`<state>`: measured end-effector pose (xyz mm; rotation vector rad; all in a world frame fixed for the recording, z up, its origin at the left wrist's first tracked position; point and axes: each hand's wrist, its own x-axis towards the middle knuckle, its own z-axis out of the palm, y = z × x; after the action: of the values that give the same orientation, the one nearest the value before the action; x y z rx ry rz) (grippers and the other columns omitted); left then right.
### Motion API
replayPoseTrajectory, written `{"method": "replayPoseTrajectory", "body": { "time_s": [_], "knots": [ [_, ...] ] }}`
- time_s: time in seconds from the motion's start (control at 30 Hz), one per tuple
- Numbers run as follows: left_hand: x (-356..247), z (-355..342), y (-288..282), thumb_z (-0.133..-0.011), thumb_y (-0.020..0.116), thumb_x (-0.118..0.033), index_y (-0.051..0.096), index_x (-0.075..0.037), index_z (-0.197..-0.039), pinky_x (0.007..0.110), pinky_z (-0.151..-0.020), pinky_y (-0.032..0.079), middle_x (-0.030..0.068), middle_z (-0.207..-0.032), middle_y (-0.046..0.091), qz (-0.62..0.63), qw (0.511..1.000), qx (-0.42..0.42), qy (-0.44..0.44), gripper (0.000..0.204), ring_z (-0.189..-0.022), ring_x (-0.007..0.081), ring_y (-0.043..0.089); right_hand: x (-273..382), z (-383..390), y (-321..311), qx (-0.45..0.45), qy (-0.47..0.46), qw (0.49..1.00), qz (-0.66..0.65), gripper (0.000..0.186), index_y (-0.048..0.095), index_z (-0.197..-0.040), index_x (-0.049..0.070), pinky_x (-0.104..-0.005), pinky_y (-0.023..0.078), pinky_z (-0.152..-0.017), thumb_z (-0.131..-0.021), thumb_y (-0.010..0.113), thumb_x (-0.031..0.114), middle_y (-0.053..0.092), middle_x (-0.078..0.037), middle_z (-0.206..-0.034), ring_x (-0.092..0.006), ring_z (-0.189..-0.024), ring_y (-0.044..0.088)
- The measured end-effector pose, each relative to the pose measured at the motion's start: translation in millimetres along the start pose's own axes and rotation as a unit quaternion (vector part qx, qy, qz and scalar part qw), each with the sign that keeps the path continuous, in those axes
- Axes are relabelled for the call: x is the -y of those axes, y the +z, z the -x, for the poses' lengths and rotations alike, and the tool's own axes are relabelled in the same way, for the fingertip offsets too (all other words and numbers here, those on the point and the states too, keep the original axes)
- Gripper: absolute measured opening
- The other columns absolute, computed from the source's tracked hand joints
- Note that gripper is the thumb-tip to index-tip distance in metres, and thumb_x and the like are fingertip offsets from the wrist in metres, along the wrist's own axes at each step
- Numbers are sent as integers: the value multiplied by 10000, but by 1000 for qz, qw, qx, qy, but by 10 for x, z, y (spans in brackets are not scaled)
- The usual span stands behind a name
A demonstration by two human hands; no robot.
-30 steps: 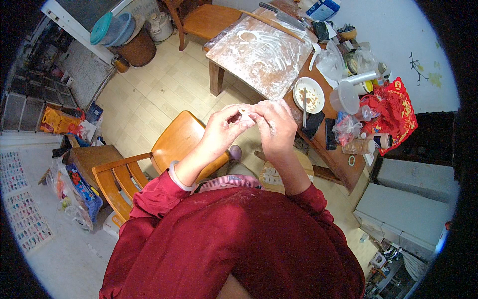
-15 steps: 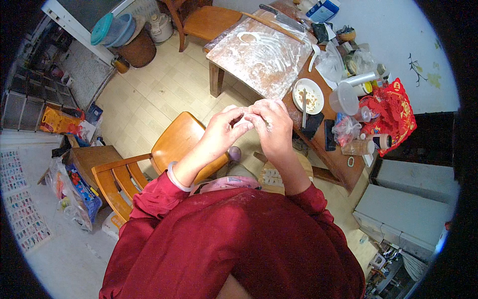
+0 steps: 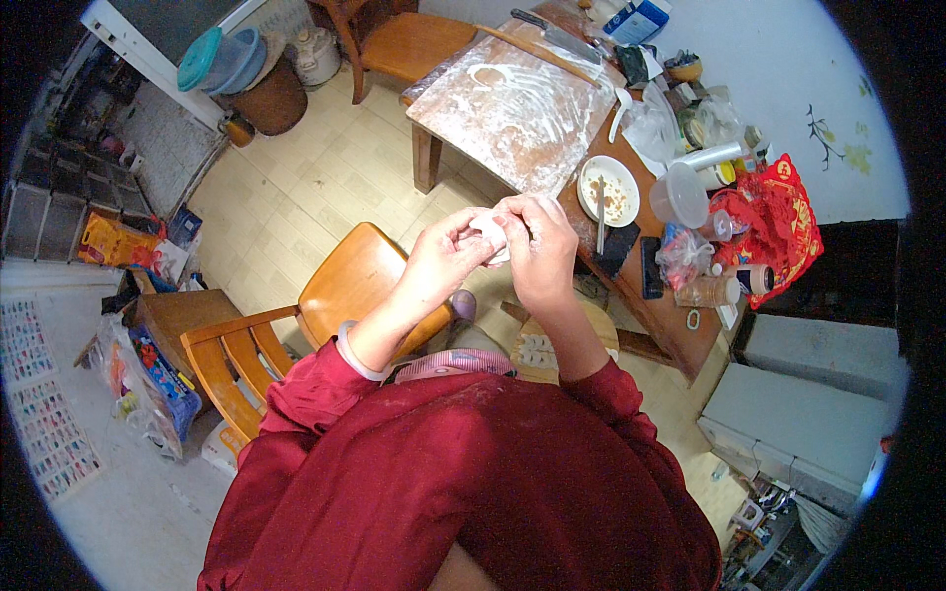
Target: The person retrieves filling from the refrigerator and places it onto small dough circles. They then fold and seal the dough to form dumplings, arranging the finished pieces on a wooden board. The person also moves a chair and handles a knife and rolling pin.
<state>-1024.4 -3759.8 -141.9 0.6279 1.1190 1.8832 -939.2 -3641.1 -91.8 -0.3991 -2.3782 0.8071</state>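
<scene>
A pale dough dumpling [image 3: 490,234] is between my hands, in front of my chest. My left hand [image 3: 440,254] grips it from the left with thumb and fingers. Curled fingers of my right hand [image 3: 542,248] pinch its right side and hide part of it. Flour whitens both hands. Below my right forearm, several white dumplings [image 3: 537,349] lie on a round wooden board [image 3: 594,333]. To the right of my hands stands a white bowl [image 3: 585,189] with bits of brownish filling, chopsticks [image 3: 601,225] resting across its near rim.
A floured board [image 3: 448,113] lies on the table ahead, with a rolling pin [image 3: 540,53] and a cleaver [image 3: 572,42] at its far side. A white spoon [image 3: 620,114], a plastic tub [image 3: 680,195], jars and a red bag [image 3: 788,222] crowd the right. A wooden chair [image 3: 355,266] stands left.
My fingers have shifted around the dumpling, and more of its white dough shows between the hands. The left hand has turned slightly; the surroundings stay the same.
</scene>
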Motion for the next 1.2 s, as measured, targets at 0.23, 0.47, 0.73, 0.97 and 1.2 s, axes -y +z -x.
{"method": "replayPoseTrajectory", "body": {
  "time_s": [0.23, 0.47, 0.73, 0.97, 1.2],
  "knots": [
    [13, -35, 29, -921, 600, -73, 554, 9, -1152, 299, -816, 561, 55, -1040, 630, 11, 1000, -28, 8, 249, -936, 131, 621, -13, 12, 30, -8, 27, 999, 20, 77, 628, -923, 12, -377, 476, -790, -873, 580, 45, 635, -146, -889, -315, -852, 612],
    [42, -60, 40, -924, 590, -54, 549, 16, -1118, 302, -801, 573, 65, -1037, 629, -28, 998, -50, 21, 210, -937, 146, 627, -48, -13, 37, -9, 13, 999, 33, 81, 618, -921, 12, -392, 469, -759, -889, 569, 68, 625, -156, -865, -321, -829, 605],
    [24, -72, -4, -909, 605, -23, 559, 4, -1114, 276, -843, 518, 57, -1010, 640, -57, 989, -118, 68, 212, -951, 121, 614, 9, -35, 107, 11, 43, 998, 33, 98, 605, -909, 5, -400, 469, -747, -911, 561, 92, 613, -175, -828, -335, -802, 602],
    [46, -90, 47, -900, 594, 17, 555, 5, -1095, 267, -879, 481, 64, -1033, 631, 1, 983, -159, 94, 199, -969, 119, 601, -67, -7, 117, 65, 81, 993, 63, 174, 618, -901, -1, -378, 476, -699, -946, 536, 145, 623, -185, -805, -311, -750, 616],
    [56, -108, 72, -919, 572, 5, 548, 0, -1095, 278, -886, 479, 65, -1025, 630, 55, 979, -174, 94, 178, -961, 123, 601, -73, 13, 104, 111, 146, 983, 2, 201, 590, -869, -7, -450, 467, -686, -935, 557, 180, 612, -226, -793, -404, -777, 609]
  ]
}}
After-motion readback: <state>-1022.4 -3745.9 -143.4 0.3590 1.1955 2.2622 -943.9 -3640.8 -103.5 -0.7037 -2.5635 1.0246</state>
